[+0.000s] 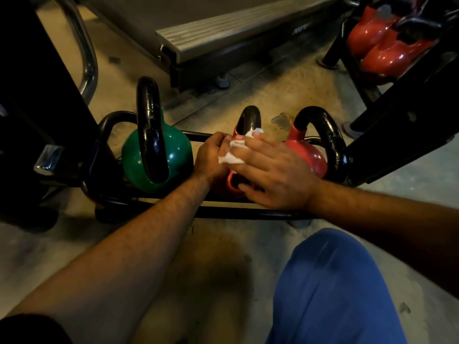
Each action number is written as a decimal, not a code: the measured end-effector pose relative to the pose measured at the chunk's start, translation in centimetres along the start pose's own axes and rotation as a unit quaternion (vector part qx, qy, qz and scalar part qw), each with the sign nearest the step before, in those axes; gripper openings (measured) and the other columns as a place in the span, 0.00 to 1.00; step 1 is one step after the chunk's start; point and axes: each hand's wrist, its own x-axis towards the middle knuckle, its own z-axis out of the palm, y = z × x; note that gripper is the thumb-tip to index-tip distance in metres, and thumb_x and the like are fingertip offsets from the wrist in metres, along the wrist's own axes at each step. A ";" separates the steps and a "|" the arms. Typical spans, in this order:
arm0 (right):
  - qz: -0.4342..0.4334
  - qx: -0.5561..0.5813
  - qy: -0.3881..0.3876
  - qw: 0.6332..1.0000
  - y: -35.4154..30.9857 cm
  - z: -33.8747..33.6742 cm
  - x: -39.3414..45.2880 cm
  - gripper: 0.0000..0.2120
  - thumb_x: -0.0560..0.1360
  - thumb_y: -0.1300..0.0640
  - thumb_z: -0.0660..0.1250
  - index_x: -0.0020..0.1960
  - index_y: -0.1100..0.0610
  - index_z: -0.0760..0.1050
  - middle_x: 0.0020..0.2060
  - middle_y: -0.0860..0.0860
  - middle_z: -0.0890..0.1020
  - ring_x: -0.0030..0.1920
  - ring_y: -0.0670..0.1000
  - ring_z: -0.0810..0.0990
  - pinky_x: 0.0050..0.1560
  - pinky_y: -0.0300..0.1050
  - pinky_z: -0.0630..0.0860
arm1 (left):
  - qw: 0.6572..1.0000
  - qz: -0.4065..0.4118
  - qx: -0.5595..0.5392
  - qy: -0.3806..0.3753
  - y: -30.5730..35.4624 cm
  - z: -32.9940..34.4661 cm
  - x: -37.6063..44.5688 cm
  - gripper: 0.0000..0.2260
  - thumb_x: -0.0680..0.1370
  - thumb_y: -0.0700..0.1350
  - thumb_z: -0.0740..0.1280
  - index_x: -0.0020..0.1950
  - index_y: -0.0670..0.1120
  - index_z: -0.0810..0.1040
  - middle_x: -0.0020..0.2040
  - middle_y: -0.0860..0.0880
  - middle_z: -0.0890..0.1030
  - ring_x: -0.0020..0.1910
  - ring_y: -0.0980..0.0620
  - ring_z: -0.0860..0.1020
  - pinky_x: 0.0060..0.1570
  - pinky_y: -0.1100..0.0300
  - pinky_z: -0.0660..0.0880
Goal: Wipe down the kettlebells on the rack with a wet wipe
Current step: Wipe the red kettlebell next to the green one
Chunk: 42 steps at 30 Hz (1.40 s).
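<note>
- A white wet wipe is held bunched between both hands over the middle red kettlebell, which sits in the low black rack on the floor.
- The left hand is seen grasping the wipe's left side with curled fingers; the right hand is laid over the wipe and the bell, fingers spread and pinching the wipe's upper edge, thumb resting near the bell's front.
- A green kettlebell stands toward the rack's left end, and a second red kettlebell toward the right end, both apart from the wipe.
- More red kettlebells are seen on another rack at the far right.
- The wipe appears to be being refolded or passed rather than rubbed, so the middle bell is judged only partly cleaned.
- Risks judged from here: the crumpled wipe could be dropped onto the dusty floor if either grip is loosened; the black handle could be missed, since it is left uncovered; fingers could be caught between neighbouring bells if the middle one is rolled.
</note>
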 end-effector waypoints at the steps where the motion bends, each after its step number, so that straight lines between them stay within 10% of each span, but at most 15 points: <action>1: -0.017 -0.003 -0.005 1.000 -0.5 0.3 -0.3 0.23 0.79 0.51 0.66 0.71 0.59 0.75 0.70 0.59 0.75 0.74 0.61 0.69 0.76 0.60 0.60 | 1.000 -0.003 -0.013 -0.001 0.1 0.1 -0.1 0.07 0.81 0.53 0.62 0.45 0.55 0.78 0.45 0.49 0.82 0.47 0.45 0.81 0.53 0.40 0.79; 6: -0.149 -0.054 -0.078 0.984 -0.4 0.7 -1.9 0.20 0.79 0.50 0.63 0.68 0.56 0.77 0.70 0.56 0.76 0.76 0.59 0.65 0.78 0.61 0.55 | 0.999 0.019 0.022 0.015 0.5 0.4 -0.3 0.09 0.83 0.52 0.58 0.46 0.55 0.75 0.46 0.45 0.81 0.46 0.43 0.80 0.51 0.41 0.78; 16: -0.025 0.097 -0.008 0.995 -0.7 -1.8 -1.5 0.16 0.82 0.60 0.62 0.67 0.60 0.77 0.67 0.58 0.79 0.73 0.59 0.72 0.73 0.59 0.68 | 0.999 0.023 0.024 0.024 0.8 0.5 -0.4 0.09 0.84 0.49 0.58 0.50 0.48 0.77 0.45 0.47 0.81 0.46 0.47 0.80 0.48 0.51 0.77; 20: 0.165 0.215 0.107 0.957 -1.6 -3.2 -2.1 0.14 0.80 0.64 0.63 0.63 0.61 0.81 0.62 0.59 0.82 0.64 0.55 0.81 0.63 0.51 0.79 | 0.999 0.007 0.021 0.033 0.7 0.6 -0.3 0.09 0.83 0.51 0.59 0.50 0.52 0.77 0.46 0.47 0.82 0.47 0.46 0.81 0.51 0.45 0.79; 23: 0.403 0.419 0.216 0.784 -2.6 -3.7 -1.3 0.12 0.80 0.67 0.65 0.60 0.60 0.81 0.55 0.54 0.85 0.56 0.47 0.84 0.57 0.43 0.81 | 0.999 -0.001 0.036 0.040 0.5 0.8 0.0 0.09 0.83 0.51 0.59 0.52 0.51 0.78 0.47 0.48 0.81 0.47 0.48 0.80 0.52 0.47 0.77; 28: 0.579 0.713 0.278 0.281 -2.9 -0.8 0.5 0.14 0.82 0.64 0.60 0.64 0.63 0.77 0.59 0.63 0.82 0.54 0.57 0.83 0.57 0.55 0.80 | 0.998 0.000 0.044 0.050 0.3 1.0 0.3 0.10 0.84 0.51 0.59 0.53 0.48 0.78 0.44 0.49 0.81 0.44 0.51 0.79 0.46 0.56 0.75; 30: 0.577 0.739 0.281 0.207 -2.8 0.0 0.7 0.17 0.81 0.63 0.57 0.66 0.63 0.75 0.64 0.66 0.79 0.58 0.60 0.81 0.61 0.57 0.78 | 0.998 0.006 0.047 0.050 0.2 1.0 0.2 0.10 0.84 0.50 0.59 0.53 0.48 0.78 0.42 0.51 0.80 0.41 0.55 0.77 0.42 0.59 0.72; 42: 0.512 0.790 0.148 0.302 -2.9 -0.5 0.4 0.16 0.83 0.65 0.57 0.68 0.62 0.75 0.53 0.57 0.83 0.52 0.51 0.84 0.53 0.47 0.83 | 0.998 0.026 0.026 0.054 -0.2 1.0 0.3 0.10 0.84 0.50 0.59 0.49 0.51 0.78 0.42 0.51 0.82 0.44 0.52 0.80 0.48 0.54 0.77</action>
